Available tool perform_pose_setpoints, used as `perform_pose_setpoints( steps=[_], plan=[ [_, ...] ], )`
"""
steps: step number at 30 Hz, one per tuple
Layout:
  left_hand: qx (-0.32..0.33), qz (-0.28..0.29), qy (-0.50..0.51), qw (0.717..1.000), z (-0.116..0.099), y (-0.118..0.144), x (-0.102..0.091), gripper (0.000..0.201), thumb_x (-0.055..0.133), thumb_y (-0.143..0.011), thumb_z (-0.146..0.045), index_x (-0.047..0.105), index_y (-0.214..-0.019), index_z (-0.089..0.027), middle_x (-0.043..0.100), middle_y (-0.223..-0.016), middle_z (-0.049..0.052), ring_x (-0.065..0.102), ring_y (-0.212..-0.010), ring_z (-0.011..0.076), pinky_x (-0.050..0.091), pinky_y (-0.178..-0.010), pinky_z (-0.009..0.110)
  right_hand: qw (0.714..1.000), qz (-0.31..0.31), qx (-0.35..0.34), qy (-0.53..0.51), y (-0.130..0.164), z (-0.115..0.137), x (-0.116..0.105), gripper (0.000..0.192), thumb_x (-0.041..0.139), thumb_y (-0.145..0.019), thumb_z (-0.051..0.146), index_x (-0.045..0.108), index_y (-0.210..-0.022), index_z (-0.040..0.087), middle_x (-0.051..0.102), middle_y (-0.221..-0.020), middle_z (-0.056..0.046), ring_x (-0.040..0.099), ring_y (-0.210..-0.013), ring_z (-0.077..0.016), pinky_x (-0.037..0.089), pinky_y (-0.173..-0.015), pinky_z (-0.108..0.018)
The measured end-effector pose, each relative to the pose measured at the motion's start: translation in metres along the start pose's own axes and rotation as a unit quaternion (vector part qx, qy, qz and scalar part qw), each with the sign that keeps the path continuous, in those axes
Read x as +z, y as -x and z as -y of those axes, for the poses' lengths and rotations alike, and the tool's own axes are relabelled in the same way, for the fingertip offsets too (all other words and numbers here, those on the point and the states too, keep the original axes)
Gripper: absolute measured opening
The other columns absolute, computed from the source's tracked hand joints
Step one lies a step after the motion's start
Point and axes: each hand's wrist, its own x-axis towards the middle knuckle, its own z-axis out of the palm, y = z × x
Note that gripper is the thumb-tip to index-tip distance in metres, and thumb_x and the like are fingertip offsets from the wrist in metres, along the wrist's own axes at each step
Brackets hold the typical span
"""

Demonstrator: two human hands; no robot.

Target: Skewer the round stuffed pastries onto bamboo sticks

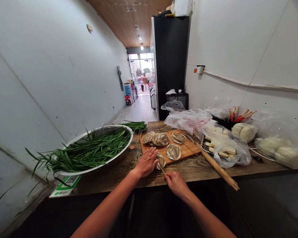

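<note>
My left hand point(147, 162) lies flat, fingers stretched, over a thin, round, wrinkled brown-and-cream food piece point(161, 161) at the near edge of the wooden cutting board point(192, 149). Pinched in my right hand point(175, 182) is a thin bamboo skewer point(162, 170), pointing up and left. Its far end meets the piece beside my left hand; how deep it goes in, I cannot tell. Similar round pieces lie on the board: an overlapping pile point(161, 139) at the back, one point(178, 137) to the back right and another point(173, 152) nearer me.
A large metal bowl point(126, 152) of long green chives point(96, 148) stands left. More greens point(136, 126) lie behind it. Bamboo skewers point(220, 169) jut past the table's front edge at right, beside bagged pale food point(223, 148). Plastic bags point(188, 119) cover the back right.
</note>
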Motion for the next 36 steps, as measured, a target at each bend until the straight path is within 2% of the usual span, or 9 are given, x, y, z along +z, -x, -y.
perform_pose_setpoints(
  steps=[3,6,11,21,29,36],
  plan=[
    [0.023,0.068,-0.042,0.997,-0.001,-0.013,0.004,0.058,0.026,-0.091,-0.048,0.036,-0.136,-0.013,0.031,-0.144,0.01,0.021,-0.135,0.0207,0.016,-0.112,0.04,0.999,0.014,-0.004,0.028,-0.001,0.0,-0.004,0.028,0.043,-0.081,0.014,0.06,-0.059,0.016,0.063,-0.061,-0.004,0.051,-0.058,-0.013,0.025,-0.055,-0.025],
    [0.021,0.09,-0.031,0.995,0.001,-0.018,0.007,0.057,0.021,-0.092,-0.049,0.035,-0.137,-0.017,0.032,-0.144,0.006,0.018,-0.136,0.0195,0.015,-0.112,0.039,0.998,0.027,-0.006,0.051,-0.002,0.001,-0.007,0.028,0.042,-0.082,0.014,0.062,-0.063,0.016,0.065,-0.065,-0.005,0.054,-0.061,-0.0137,0.026,-0.056,-0.025],
    [0.004,0.071,-0.026,0.997,0.003,-0.013,0.015,0.059,0.018,-0.092,-0.049,0.032,-0.138,-0.015,0.026,-0.147,0.006,0.014,-0.137,0.0187,0.014,-0.112,0.038,0.998,0.03,-0.001,0.06,-0.004,0.002,-0.009,0.027,0.042,-0.082,0.014,0.061,-0.063,0.015,0.067,-0.067,-0.007,0.056,-0.063,-0.0142,0.026,-0.056,-0.025],
    [-0.021,0.046,-0.044,0.998,0.001,-0.011,0.019,0.058,0.019,-0.093,-0.047,0.034,-0.138,-0.014,0.028,-0.146,0.007,0.016,-0.137,0.0197,0.016,-0.112,0.038,0.999,0.037,0.004,0.032,-0.013,0.002,-0.007,0.029,0.04,-0.081,0.011,0.058,-0.058,0.013,0.062,-0.059,-0.005,0.05,-0.055,-0.0113,0.025,-0.054,-0.024],
    [-0.039,0.046,-0.032,0.998,0.001,-0.01,0.019,0.058,0.021,-0.092,-0.045,0.033,-0.138,-0.012,0.028,-0.146,0.008,0.016,-0.137,0.0211,0.016,-0.112,0.04,0.999,0.037,0.001,0.029,-0.017,-0.002,-0.004,0.029,0.04,-0.081,0.011,0.059,-0.059,0.014,0.061,-0.059,-0.004,0.051,-0.057,-0.0124,0.026,-0.054,-0.024],
    [-0.039,0.024,-0.012,0.999,0.004,-0.01,0.022,0.058,0.022,-0.092,-0.046,0.036,-0.136,-0.012,0.031,-0.144,0.011,0.02,-0.136,0.0236,0.019,-0.111,0.043,0.999,0.035,-0.021,0.035,-0.021,-0.007,0.001,0.031,0.037,-0.082,0.011,0.06,-0.061,0.014,0.062,-0.06,-0.004,0.053,-0.058,-0.0139,0.029,-0.055,-0.023]
  ],
)
